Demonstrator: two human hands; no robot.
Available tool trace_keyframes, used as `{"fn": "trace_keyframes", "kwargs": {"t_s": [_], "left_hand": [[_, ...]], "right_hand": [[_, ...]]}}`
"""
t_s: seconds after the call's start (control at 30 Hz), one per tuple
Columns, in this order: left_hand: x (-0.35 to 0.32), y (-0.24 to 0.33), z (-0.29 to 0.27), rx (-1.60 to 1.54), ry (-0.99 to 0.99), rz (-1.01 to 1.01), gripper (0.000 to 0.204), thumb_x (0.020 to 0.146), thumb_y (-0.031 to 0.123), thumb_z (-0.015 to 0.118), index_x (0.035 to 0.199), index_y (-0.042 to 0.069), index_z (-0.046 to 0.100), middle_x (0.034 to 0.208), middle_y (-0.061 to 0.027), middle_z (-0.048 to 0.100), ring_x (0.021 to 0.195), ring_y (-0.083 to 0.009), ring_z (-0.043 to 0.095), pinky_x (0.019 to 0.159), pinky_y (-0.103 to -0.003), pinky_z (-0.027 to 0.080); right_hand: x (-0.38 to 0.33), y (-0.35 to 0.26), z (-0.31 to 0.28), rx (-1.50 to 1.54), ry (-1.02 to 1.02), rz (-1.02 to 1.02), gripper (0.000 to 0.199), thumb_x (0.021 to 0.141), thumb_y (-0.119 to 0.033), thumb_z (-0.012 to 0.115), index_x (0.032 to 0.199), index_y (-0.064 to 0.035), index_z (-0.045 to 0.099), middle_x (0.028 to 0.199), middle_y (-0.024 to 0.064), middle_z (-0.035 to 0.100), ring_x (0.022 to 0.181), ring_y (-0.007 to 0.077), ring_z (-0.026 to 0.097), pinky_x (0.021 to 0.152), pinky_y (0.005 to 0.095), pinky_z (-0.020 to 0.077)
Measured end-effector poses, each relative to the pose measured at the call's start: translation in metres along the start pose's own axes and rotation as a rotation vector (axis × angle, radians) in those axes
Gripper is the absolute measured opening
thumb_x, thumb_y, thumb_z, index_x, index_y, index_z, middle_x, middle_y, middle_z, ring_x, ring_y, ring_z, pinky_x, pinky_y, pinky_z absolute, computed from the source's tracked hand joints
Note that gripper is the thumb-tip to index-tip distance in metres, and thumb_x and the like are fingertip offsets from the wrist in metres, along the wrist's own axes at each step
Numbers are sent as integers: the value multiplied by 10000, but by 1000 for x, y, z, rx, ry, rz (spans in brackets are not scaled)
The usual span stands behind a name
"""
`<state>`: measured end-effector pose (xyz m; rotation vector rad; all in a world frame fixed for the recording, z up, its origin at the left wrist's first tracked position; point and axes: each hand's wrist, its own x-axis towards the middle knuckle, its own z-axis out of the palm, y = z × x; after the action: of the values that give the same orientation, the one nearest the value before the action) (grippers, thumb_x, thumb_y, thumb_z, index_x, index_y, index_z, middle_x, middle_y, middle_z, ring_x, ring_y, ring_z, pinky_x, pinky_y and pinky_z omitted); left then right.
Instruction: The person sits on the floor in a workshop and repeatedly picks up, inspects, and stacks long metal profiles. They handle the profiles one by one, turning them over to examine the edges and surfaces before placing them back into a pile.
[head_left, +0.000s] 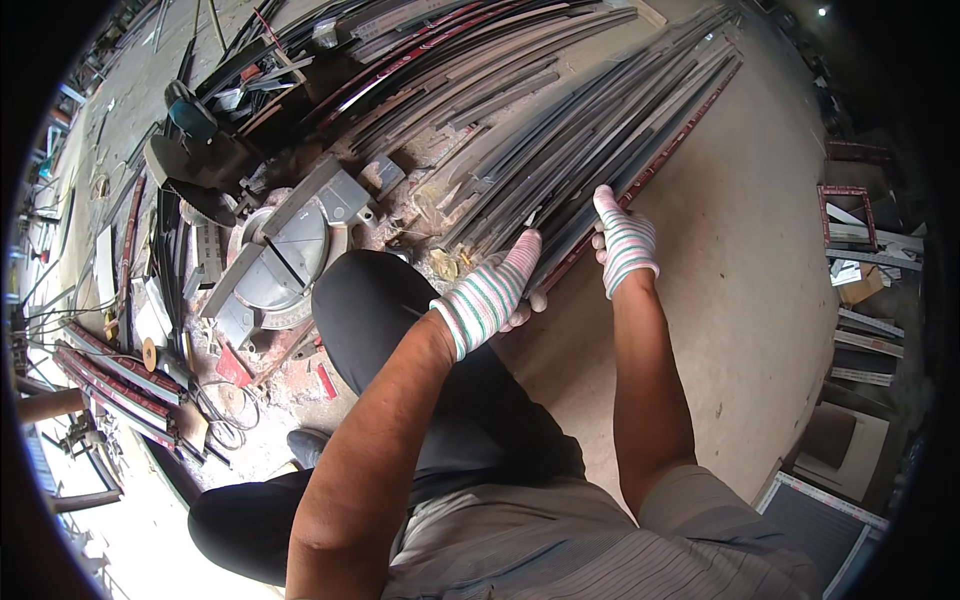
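Note:
Both my hands wear striped, fingerless-looking knit gloves with the fingertips bare. My left hand (495, 292) is closed around the near end of a long dark frame profile (572, 252) with maroon film along one edge. Farther along the same piece, my right hand (628, 242) grips its right side, thumb on top. The profile slants away to the far right, beside a bundle of long grey and dark profiles (560, 150) on the floor. My fingers beneath the piece are mostly hidden.
Left of my knee stands a miter saw (290, 255) with a round metal base and fence, sawdust around it. More long strips (430, 60) lie behind it. Offcuts and cables (225, 410) litter the left floor. Stacked frames (865, 350) line the right side.

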<state>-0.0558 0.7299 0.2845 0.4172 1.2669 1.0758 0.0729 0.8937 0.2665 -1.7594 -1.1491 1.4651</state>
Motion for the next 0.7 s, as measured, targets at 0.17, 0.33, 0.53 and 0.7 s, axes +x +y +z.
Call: {"fn": "trace_keyframes", "kwargs": {"t_s": [0.17, 0.33, 0.53, 0.7], "left_hand": [[7, -6, -6, 34, -28, -29, 536, 1115, 543, 379, 958, 98, 633, 675, -31, 637, 466, -105, 492, 407, -260, 340], [5, -3, -1, -22, -64, -32, 555, 1110, 564, 374, 958, 97, 633, 672, -33, 631, 466, -118, 492, 410, -263, 335], [4, -7, -4, -158, -110, 8, 587, 1084, 614, 404, 968, 79, 615, 679, -63, 627, 465, -140, 477, 418, -289, 338], [3, -3, -7, -196, -121, 7, 589, 1088, 619, 374, 1013, 83, 604, 686, -66, 632, 480, -148, 492, 430, -297, 344]], "right_hand": [[2, -1, 0, 30, -15, 59, 479, 843, -466, 883, 892, -113, 563, 736, -3, 535, 498, 88, 461, 402, 240, 295], [37, 27, -2, -2, 73, -114, 459, 861, -460, 864, 932, -95, 595, 778, 9, 555, 547, 104, 495, 439, 272, 360], [20, 28, 2, -450, 374, -1077, 250, 923, -291, 757, 1024, -72, 689, 1086, 154, 679, 1078, 342, 599, 978, 475, 485], [20, 16, 4, -408, 47, -1298, 150, 967, -196, 691, 920, -54, 693, 1046, 100, 695, 1038, 304, 613, 973, 452, 479]]}}
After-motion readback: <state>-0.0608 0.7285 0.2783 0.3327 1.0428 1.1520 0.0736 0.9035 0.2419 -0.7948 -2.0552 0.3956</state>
